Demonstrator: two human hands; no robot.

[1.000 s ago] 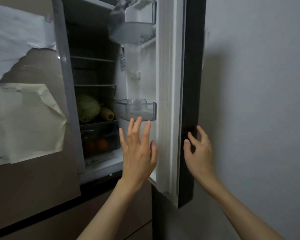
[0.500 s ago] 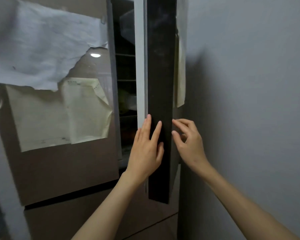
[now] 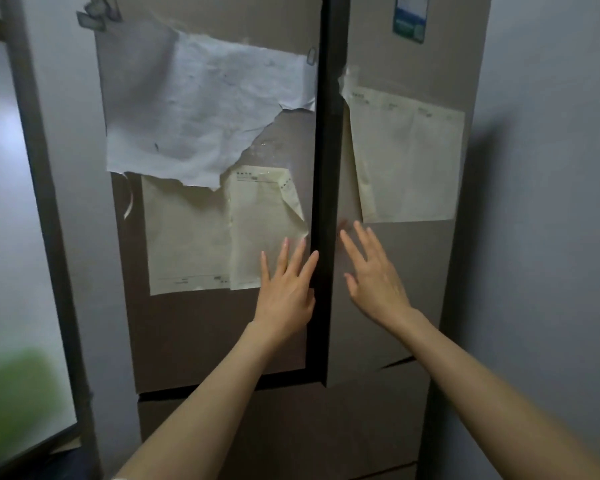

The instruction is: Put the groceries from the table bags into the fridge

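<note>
Hands flat at fridge [image 3: 205,334] doors.
Left hand [image 3: 286,292] and right hand [image 3: 374,275]: fingers spread, holding nothing; right door [image 3: 395,271] slightly ajar.

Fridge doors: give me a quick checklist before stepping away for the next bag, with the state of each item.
1. Right door flush with the left door: not ok; its dark edge shows and stands proud.
2. Left hand empty: ok, fingers spread.
3. Right hand empty: ok, open palm at the right door.
4. Papers clear of the door gap: cannot tell; one sheet's edge sits at the seam.
5. Groceries inside: cannot tell, interior hidden.
</note>
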